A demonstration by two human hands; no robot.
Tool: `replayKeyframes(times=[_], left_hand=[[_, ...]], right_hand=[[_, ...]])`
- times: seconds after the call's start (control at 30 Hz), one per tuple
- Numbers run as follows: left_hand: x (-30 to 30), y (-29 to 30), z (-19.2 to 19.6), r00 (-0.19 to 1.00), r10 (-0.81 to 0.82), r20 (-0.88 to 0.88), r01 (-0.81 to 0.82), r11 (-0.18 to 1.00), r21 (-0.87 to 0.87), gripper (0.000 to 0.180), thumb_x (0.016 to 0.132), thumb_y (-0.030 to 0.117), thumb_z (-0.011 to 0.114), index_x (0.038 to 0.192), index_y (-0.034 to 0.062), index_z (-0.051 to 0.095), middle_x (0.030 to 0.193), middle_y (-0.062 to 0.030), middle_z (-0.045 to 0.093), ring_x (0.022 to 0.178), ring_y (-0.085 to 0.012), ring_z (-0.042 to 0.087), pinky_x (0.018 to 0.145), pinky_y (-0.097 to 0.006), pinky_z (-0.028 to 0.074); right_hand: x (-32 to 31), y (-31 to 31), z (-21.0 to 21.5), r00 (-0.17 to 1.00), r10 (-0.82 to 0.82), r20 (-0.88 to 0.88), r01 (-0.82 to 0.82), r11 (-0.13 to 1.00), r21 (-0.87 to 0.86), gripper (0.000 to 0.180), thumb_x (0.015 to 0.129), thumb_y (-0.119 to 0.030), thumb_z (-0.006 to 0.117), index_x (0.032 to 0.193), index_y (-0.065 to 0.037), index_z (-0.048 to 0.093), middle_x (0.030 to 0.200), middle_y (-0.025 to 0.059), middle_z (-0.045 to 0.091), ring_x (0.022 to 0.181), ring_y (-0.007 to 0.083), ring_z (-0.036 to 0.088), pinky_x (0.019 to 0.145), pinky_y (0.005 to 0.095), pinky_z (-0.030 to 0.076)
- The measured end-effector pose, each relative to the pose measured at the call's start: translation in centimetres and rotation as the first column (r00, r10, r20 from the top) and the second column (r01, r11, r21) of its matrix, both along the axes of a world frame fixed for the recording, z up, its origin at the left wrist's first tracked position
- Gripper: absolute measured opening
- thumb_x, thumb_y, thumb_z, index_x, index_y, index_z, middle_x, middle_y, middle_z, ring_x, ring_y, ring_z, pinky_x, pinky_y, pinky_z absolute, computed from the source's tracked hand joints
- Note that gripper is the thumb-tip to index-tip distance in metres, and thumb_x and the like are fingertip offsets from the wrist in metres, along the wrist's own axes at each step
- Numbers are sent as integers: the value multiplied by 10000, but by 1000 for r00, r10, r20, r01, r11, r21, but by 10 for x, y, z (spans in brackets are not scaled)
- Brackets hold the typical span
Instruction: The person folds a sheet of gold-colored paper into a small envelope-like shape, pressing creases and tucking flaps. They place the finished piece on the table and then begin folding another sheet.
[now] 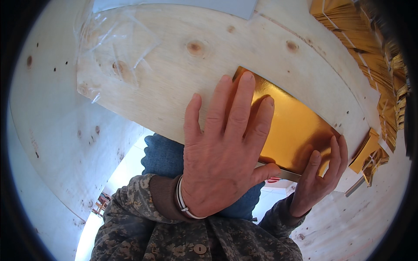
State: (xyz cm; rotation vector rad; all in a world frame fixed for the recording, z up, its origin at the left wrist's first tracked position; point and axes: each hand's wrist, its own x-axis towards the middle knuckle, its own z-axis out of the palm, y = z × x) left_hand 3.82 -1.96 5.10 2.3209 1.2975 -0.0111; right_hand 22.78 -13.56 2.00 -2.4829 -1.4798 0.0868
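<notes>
A rectangular sheet of shiny gold foil paper (289, 126) lies slantwise near the front edge of the plywood board. My left hand (230, 143) lies flat across its left part, fingers spread and pointing away from me. Its little finger reaches past the sheet onto bare wood, and its thumb points right along the near edge. At the right end of the sheet is my right hand (320, 176), with thumb and fingers apart and fingertips touching the foil near its edge. Whether there are more sheets beneath I cannot tell.
Crumpled clear plastic (119, 48) covers the board's far left corner. A pale grey sheet (209, 5) sits at the far edge. Bundles of folded gold paper (357, 35) with white strings line the right side, and a smaller gold piece (368, 152) lies nearer. My knees are below the board.
</notes>
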Motion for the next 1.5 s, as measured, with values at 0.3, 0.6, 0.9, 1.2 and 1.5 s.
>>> replayKeyframes(times=[0.3,0.6,0.9,1.2,1.5], left_hand=[[-3,1,-1,996,56,70,-53,998,-41,929,606,607,756,1337,76,540,1562,-230,336,1362,-378,398,1040,-564,321],[-3,0,-1,997,51,58,-47,997,-68,913,661,596,731,1376,71,513,1559,-240,331,1362,-400,388,1054,-579,327],[-3,1,-1,999,43,31,-40,997,-72,929,658,609,730,1390,80,510,1561,-230,333,1374,-395,378,1074,-566,315],[-1,1,-1,999,41,15,-40,998,-49,864,697,630,681,1359,90,549,1545,-222,364,1373,-388,379,1075,-555,308],[-2,-1,-3,999,34,-3,-34,999,-23,850,740,654,624,1369,89,540,1538,-225,373,1370,-393,383,1067,-558,311]], right_hand=[[1,0,0,1000,10,16,-10,1000,-13,376,991,-274,600,1297,-56,623,1399,168,537,1293,338,537,1047,458,496],[2,-1,-1,1000,9,29,-8,1000,-20,385,998,-295,589,1305,-65,620,1407,165,530,1306,339,531,1055,468,495],[3,-2,-1,1000,8,15,-8,1000,-14,393,995,-298,593,1310,-64,617,1410,169,529,1301,344,534,1051,470,496],[1,0,0,1000,-2,-15,2,1000,4,384,989,-269,603,1303,-50,621,1403,167,533,1296,343,533,1053,452,492],[0,1,0,1000,-8,9,8,1000,-11,387,989,-271,605,1309,-54,620,1404,165,536,1296,334,535,1042,449,508]])
